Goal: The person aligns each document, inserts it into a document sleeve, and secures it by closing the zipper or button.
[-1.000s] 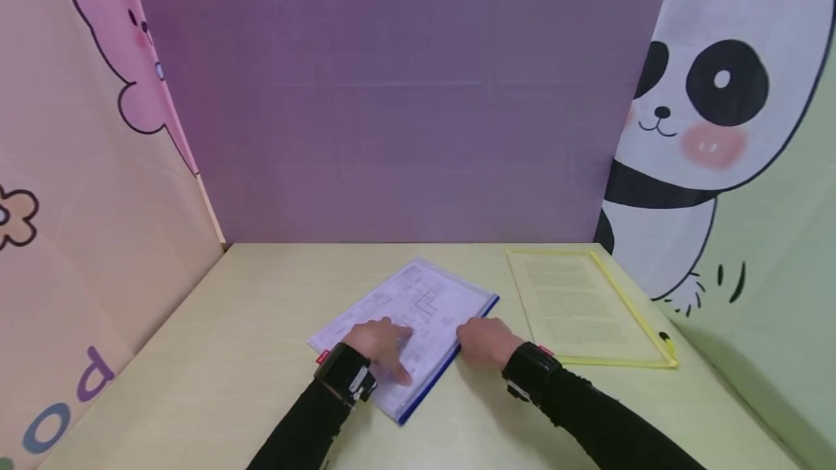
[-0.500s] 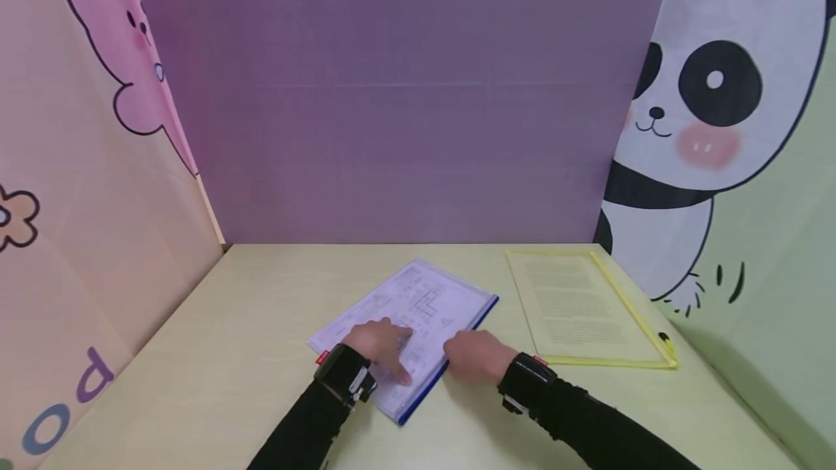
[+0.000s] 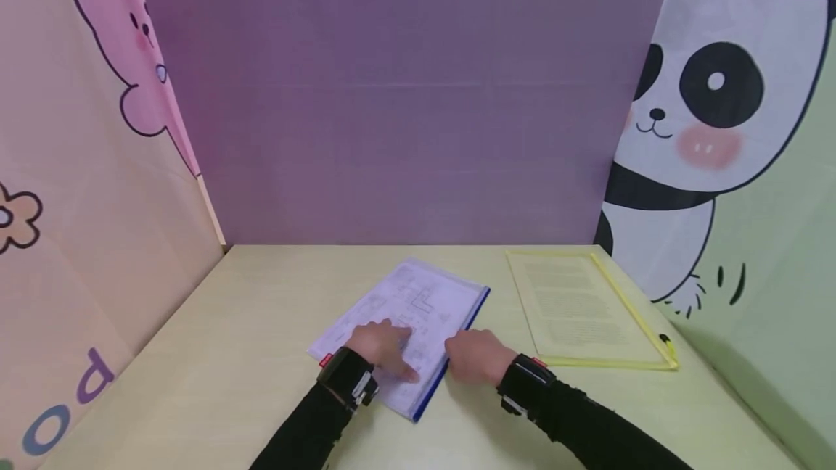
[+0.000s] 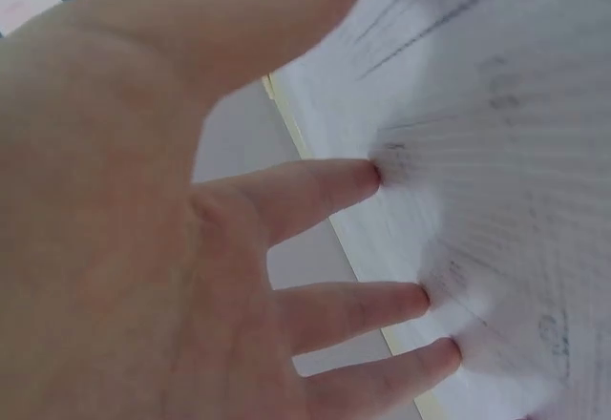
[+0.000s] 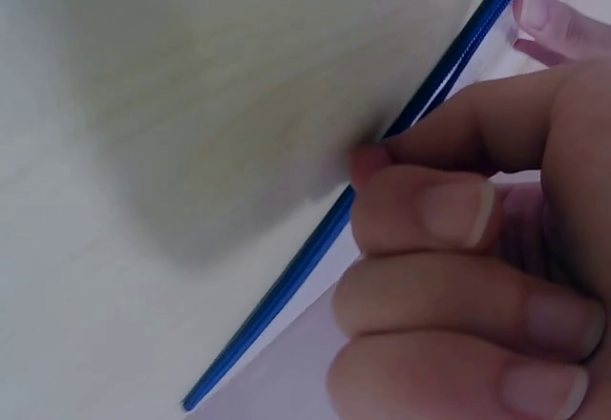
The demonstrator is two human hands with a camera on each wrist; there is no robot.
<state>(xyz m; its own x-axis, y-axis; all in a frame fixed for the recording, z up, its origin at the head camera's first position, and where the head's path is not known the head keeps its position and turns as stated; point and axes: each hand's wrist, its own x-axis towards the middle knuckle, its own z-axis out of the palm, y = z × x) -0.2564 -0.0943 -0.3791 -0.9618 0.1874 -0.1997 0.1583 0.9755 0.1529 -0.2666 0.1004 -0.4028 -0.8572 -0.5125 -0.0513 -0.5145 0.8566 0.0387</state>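
Note:
A clear document pouch (image 3: 418, 294) with a printed sheet inside lies slantwise on the table. Along its right side runs a blue zipper (image 3: 478, 308). My left hand (image 3: 380, 348) presses on the pouch's lower left part; in the left wrist view its fingers (image 4: 320, 191) are spread, with tips touching the surface. With thumb and index finger, my right hand (image 3: 478, 357) pinches the zipper edge about halfway along. In the right wrist view the blue zipper strip (image 5: 272, 305) passes under the fingertips, and its two strands part beyond them. Whether a slider is between the fingertips is hidden.
To the right lies a yellow-edged document pouch (image 3: 575, 303) holding a text sheet, with a yellow and black pull (image 3: 668, 344) at its side. The pale wooden table (image 3: 274, 310) meets a purple backdrop (image 3: 405, 107) behind and printed cloth walls at both sides.
My right hand has slid down along the zipper edge toward me, then stayed near there. The blue-zippered pouch has turned slightly, its top right corner shifting left. The left hand has barely moved.

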